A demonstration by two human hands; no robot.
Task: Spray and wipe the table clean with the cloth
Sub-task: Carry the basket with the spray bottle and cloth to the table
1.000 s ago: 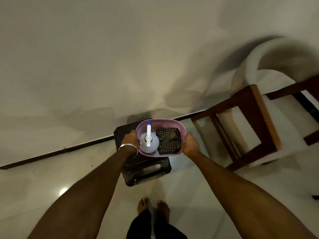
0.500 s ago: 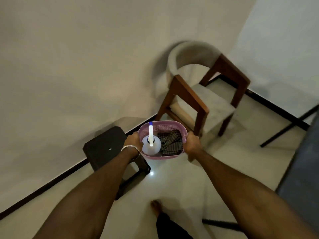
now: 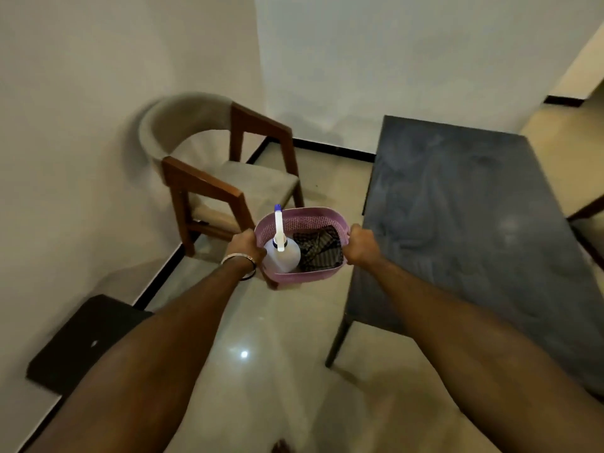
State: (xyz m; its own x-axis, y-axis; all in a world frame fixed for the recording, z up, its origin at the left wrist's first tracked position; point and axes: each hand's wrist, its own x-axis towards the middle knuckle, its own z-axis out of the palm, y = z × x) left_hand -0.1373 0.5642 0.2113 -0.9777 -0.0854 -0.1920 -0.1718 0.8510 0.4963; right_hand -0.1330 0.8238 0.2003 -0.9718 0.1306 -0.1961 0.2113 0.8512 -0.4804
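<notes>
I carry a pink plastic basket (image 3: pixel 313 218) in the air with both hands. My left hand (image 3: pixel 245 246) grips its left rim and my right hand (image 3: pixel 361 244) grips its right rim. Inside the basket stands a white spray bottle (image 3: pixel 283 255) with a blue-tipped nozzle on the left, and a dark checked cloth (image 3: pixel 322 251) lies crumpled on the right. The dark grey table (image 3: pixel 474 230) stretches along the right side of the view, its near left edge just right of the basket.
A wooden chair (image 3: pixel 225 188) with a grey cushioned seat and curved back stands in the corner behind the basket. A low black stool (image 3: pixel 85 338) sits by the left wall. Another chair's edge (image 3: pixel 588 223) shows at the far right. The floor is glossy tile.
The view has swung right with the basket held in both hands. The stool has fallen behind to the lower left, and the grey table has come into view on the right.
</notes>
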